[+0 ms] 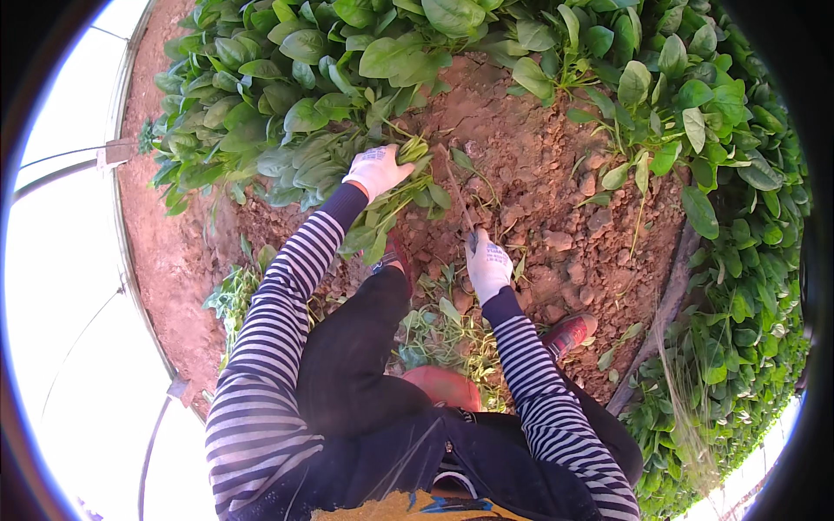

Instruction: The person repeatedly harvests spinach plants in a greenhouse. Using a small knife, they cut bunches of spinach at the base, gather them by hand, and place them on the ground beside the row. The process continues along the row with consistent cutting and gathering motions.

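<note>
My left hand (378, 170), in a white glove, grips a bunch of cut leafy greens (412, 151) that look like spinach. Their stems point right, and the leaves spread left beneath my wrist. In its own white glove, my right hand (490, 266) is closed on the near end of a long, thin hand tool (457, 187). The tool's far end reaches up beside the stems, apart from my left hand; whether it is a blade is hard to tell. Just above my left hand stand growing spinach plants (306, 84) with broad green leaves.
Clumpy brown soil (554, 189) with loose leaves lies around the tool. Plucked greens (449, 332) lie between my legs, by a red rounded object (443, 385). More greens (236, 296) lie at left. A dark pipe or board (658, 319) edges the dense plants (749, 325) at right.
</note>
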The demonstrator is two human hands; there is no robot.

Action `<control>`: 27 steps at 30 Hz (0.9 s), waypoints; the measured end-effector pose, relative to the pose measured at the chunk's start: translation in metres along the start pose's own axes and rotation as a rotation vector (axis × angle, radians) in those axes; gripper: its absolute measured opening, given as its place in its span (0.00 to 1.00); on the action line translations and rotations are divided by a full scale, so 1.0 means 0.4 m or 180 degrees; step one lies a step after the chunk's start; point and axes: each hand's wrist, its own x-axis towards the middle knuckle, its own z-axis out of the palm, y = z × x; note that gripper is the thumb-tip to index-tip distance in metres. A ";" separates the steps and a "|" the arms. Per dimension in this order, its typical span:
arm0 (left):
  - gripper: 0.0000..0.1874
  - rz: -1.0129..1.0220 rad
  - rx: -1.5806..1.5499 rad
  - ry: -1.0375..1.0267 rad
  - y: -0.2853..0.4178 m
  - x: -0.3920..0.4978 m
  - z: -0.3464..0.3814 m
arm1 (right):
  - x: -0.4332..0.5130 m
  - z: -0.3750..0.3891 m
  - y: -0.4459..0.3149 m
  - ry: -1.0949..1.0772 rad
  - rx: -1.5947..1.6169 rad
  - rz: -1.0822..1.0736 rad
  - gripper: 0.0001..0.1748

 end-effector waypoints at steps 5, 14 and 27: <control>0.50 0.0171 0.1008 -0.0095 0.081 -0.050 -0.002 | -0.012 0.013 0.001 -0.0111 -0.0156 0.0102 0.21; 0.27 0.0458 0.1568 0.0654 0.035 0.002 0.102 | -0.088 0.012 0.029 -0.0377 -0.0124 0.0344 0.20; 0.37 0.1338 0.0082 -0.0069 -0.077 -0.167 -0.108 | -0.156 0.046 0.137 0.0005 0.0556 0.0855 0.31</control>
